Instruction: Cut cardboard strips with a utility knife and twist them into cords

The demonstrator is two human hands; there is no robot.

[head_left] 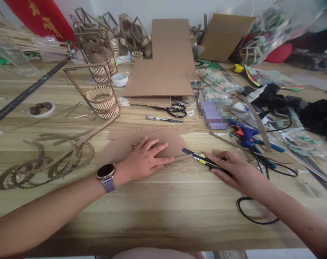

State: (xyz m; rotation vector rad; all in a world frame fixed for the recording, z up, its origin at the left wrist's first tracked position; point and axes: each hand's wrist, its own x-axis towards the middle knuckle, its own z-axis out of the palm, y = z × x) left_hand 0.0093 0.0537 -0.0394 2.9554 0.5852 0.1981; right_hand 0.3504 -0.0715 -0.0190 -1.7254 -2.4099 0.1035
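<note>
The wooden surface [163,219] carries all these things. Toward its back lies a big cardboard sheet [163,77]. Nearer to the person lies the card [117,153], which has a rounded outline. The left hand [146,160] rests flat on this card, with its fingers spread. The right hand [231,169] grips the knife [206,160], whose blade is at the card's right end; whether they touch, I cannot tell. Behind the card lie scissors [176,110] and a pen [163,119].

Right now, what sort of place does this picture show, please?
Probably a craft workshop: it has small baskets, a glue gun, and a cutter held in the right hand.
</note>
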